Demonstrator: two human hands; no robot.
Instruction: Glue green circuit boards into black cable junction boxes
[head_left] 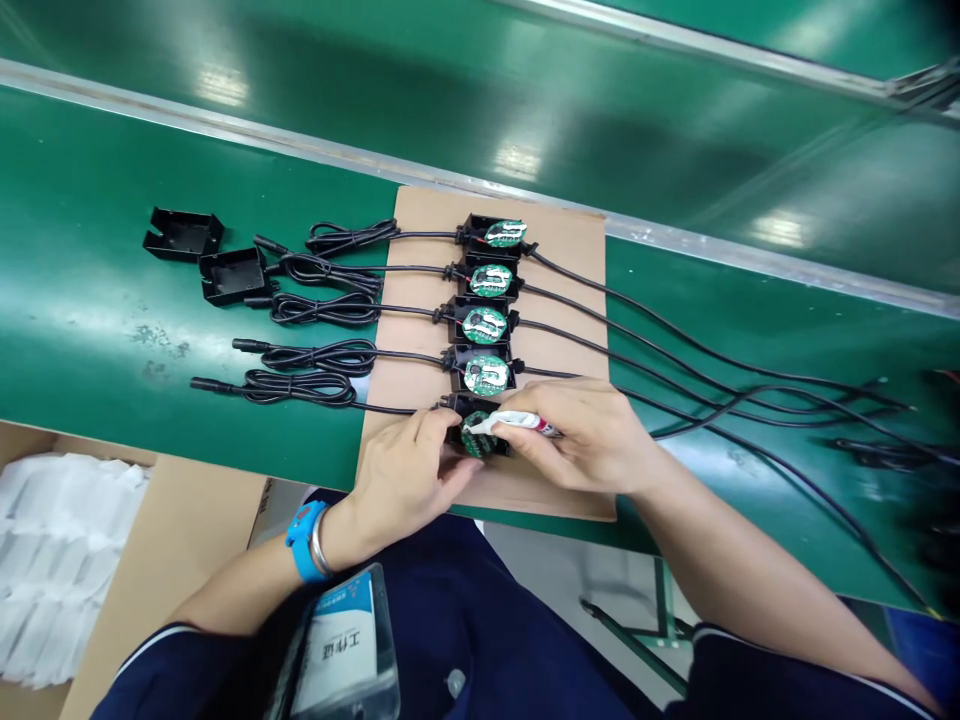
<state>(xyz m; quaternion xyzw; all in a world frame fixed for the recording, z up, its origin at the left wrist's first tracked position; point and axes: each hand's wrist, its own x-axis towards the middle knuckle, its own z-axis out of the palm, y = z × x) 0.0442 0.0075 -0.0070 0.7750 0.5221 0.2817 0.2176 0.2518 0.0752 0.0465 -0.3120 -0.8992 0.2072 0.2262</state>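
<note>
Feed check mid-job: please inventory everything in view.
Circuit boards: five, green, in housings
Housings: five, black, on cardboard
Open covers: two, black, table left
Coiled cables: five, black, left
Loose cables: count unclear, black, right
Cardboard: one, tan, on table
Table: one, green, beneath
Carton: one, brown, lower left
Contents: uncounted, white, inside
Badge: one, blue-white, chest
Wristband: one, blue, left wrist
Tube: one, white-red, right hand
Hands: two, bare, nearest housing

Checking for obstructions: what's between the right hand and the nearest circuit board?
The nozzle of the white tube, pointing at the circuit board. The right hand grips the tube. Head view.
</note>
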